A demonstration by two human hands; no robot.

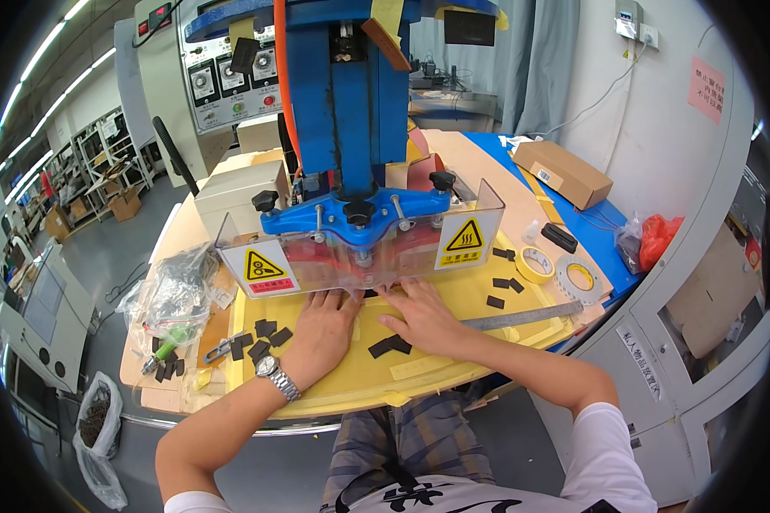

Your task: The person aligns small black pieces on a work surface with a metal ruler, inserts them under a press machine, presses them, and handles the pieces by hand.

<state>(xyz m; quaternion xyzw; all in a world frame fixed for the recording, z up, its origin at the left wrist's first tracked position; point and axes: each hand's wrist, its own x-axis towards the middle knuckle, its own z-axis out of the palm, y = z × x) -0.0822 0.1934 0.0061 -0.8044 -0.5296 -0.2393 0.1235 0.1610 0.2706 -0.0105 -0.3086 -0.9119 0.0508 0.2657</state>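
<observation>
My left hand, with a metal-band wristwatch on the wrist, lies on the yellow work surface. Its fingers stretch forward to the lower edge of a clear guard on a blue press. Opposite it, my right hand rests with the thumb apart and the index finger stretched toward the left fingertips. A small dark piece shows between the two hands, close to both sets of fingertips. Black rectangular pieces lie by my right thumb, and several more lie beside my left wrist.
A steel ruler, tape rolls and a black case lie to the right. Leftward are clear plastic bags and a green-handled tool. A cardboard box sits at the far right. The guard carries yellow warning signs.
</observation>
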